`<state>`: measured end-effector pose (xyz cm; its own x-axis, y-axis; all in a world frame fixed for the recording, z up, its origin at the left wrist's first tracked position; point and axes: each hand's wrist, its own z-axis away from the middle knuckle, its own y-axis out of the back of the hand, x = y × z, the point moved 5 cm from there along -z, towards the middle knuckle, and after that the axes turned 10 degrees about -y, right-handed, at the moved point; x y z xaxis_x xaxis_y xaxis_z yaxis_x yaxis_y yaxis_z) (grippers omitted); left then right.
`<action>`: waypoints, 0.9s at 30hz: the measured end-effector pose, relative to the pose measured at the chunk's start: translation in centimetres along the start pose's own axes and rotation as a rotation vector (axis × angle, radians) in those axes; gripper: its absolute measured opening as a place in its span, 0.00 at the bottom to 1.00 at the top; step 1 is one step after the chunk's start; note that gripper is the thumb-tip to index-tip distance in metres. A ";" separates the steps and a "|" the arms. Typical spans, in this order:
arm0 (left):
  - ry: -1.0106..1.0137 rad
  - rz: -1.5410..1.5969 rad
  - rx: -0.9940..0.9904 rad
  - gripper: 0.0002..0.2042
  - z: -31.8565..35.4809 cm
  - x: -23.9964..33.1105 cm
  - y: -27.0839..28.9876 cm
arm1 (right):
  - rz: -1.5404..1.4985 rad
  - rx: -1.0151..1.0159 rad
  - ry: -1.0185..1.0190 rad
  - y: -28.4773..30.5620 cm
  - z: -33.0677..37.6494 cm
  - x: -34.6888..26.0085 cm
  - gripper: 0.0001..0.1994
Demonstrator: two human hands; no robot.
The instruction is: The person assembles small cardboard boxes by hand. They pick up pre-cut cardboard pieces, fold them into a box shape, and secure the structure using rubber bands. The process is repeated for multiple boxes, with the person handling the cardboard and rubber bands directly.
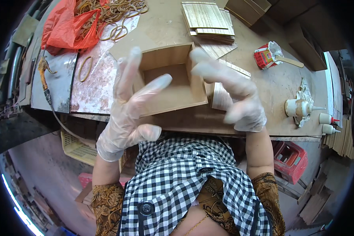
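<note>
A shallow, open-topped wooden box (173,109) rests on the table near its front edge, tilted slightly in view. My left hand (131,102), in a thin clear glove, is at the box's left side with its fingers spread; no grip on the box shows. On the other side, my gloved right hand (234,88) has fingers stretched out over the box's right wall, slightly blurred. Whether its fingertips touch the wall I cannot tell. Thin wooden panels (223,96) lie just right of the box, partly under my right hand.
Stacked wooden panels (204,16) stand at the back. To the right are a red tub (263,56) with a wooden stick, a white glue bottle (297,107) and smaller bottles (326,118). At left lie a red plastic bag (65,29), rubber bands (118,11) and a corded tool (44,76).
</note>
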<state>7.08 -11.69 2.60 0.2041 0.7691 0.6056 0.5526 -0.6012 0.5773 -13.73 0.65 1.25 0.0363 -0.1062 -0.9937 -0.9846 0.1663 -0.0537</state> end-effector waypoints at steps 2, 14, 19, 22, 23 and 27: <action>0.042 -0.003 0.005 0.33 0.2 -0.1 0.4 | -0.235 0.211 -0.013 2.3 0.5 0.9 0.44; -0.074 -0.057 -0.165 0.18 -0.8 -0.5 2.0 | 0.387 0.025 0.195 -0.8 -1.4 -2.0 0.42; -0.084 0.028 -0.191 0.18 -0.8 -1.4 1.9 | 0.619 -0.227 0.243 -2.2 -2.7 -1.0 0.42; -0.119 0.117 -0.216 0.19 -1.1 -2.0 1.8 | 0.517 -0.227 0.285 -1.8 -2.5 -0.3 0.41; -0.122 0.147 -0.225 0.19 -1.2 -2.1 1.8 | 0.524 -0.224 0.290 -1.8 -2.6 -0.3 0.41; -0.171 0.179 -0.216 0.19 -0.9 -2.3 1.9 | 0.522 -0.232 0.292 -2.1 -2.7 -0.4 0.41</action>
<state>6.96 -14.82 2.74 0.4251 0.6615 0.6178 0.3150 -0.7480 0.5842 -12.19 -2.33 1.99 -0.4735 -0.3371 -0.8138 -0.8728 0.0552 0.4850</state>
